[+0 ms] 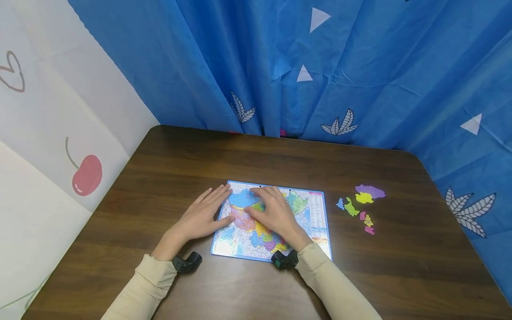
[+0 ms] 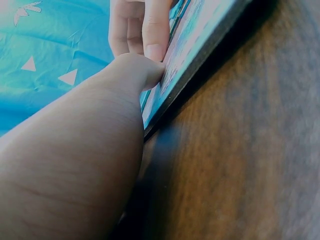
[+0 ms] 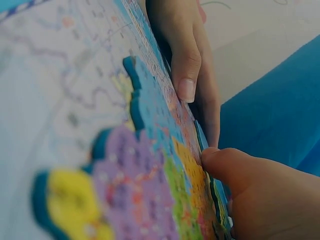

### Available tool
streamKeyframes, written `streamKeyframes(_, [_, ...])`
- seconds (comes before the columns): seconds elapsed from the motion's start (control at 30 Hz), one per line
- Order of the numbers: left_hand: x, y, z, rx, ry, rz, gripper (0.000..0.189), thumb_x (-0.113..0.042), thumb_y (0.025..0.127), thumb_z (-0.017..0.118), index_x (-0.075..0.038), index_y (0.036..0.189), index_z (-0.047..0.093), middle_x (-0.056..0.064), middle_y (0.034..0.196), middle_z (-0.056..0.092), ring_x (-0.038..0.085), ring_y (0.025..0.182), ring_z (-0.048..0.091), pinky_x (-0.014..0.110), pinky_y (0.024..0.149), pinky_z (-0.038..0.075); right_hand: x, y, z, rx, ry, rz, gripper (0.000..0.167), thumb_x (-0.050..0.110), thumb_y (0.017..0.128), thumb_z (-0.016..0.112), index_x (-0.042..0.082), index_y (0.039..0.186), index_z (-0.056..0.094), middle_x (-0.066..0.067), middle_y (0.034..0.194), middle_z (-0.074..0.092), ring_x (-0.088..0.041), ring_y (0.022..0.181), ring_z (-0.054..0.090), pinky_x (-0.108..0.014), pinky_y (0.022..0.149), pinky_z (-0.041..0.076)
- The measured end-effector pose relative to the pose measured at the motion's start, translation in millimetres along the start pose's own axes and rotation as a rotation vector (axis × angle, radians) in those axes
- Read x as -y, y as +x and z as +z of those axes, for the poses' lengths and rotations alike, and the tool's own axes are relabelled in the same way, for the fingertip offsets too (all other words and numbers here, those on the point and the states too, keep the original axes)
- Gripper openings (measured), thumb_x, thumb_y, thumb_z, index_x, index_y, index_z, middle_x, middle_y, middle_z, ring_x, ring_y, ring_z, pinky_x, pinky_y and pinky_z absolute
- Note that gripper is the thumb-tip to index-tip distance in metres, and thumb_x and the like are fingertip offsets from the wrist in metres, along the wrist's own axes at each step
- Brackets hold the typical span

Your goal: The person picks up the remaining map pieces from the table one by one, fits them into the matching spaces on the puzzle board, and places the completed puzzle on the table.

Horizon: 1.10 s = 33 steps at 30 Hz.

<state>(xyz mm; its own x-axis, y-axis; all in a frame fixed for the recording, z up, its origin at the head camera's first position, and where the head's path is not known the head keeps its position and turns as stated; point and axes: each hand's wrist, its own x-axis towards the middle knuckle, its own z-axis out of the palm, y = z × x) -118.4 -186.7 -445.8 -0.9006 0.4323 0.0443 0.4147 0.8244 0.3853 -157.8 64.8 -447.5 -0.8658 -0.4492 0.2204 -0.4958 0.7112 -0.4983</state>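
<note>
A map puzzle board (image 1: 318,213) with a blue edge lies flat on the table, with many coloured pieces set in its middle. My left hand (image 1: 206,215) rests at its left side, fingers straight and thumb spread over the pink piece (image 1: 241,219). My right hand (image 1: 276,215) is over the upper middle, thumb and fingertips apart at the right side of the large blue piece (image 1: 240,198). In the right wrist view the right thumb (image 3: 230,162) touches the pieces, which stand slightly proud of the board near a purple piece (image 3: 132,185).
Several loose pieces lie right of the board: a purple one (image 1: 374,191), a yellow one (image 1: 364,198), a green one (image 1: 351,207), a small blue one (image 1: 340,203) and smaller pink and yellow ones. A blue curtain (image 1: 280,66) hangs behind the brown table (image 1: 192,153).
</note>
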Motion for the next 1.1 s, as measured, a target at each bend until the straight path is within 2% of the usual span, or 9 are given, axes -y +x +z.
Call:
streamKeyframes(0.17, [0.4,-0.2,0.0,-0.002,-0.001,0.003,0.084,-0.058,0.097,0.059,-0.01,0.161,0.034,0.006,0.171,0.025,0.025,0.159,0.019,0.049,0.13,0.014,0.9,0.2,-0.6,0.021,-0.006,0.008,0.058,0.048,0.089,0.078,0.018,0.137,0.067,-0.003,0.135,0.067,-0.021,0.12,0.057,-0.041,0.1,0.055])
streamKeyframes(1.1, [0.9,0.0,1.1,0.001,-0.003,0.004,0.082,-0.058,0.097,0.058,-0.01,0.161,0.036,0.006,0.171,0.025,0.025,0.16,0.019,0.048,0.13,0.013,-3.7,-1.4,1.7,0.022,0.038,-0.058,0.052,0.041,0.088,0.08,0.016,0.132,0.069,-0.001,0.132,0.068,-0.02,0.121,0.057,-0.041,0.104,0.053])
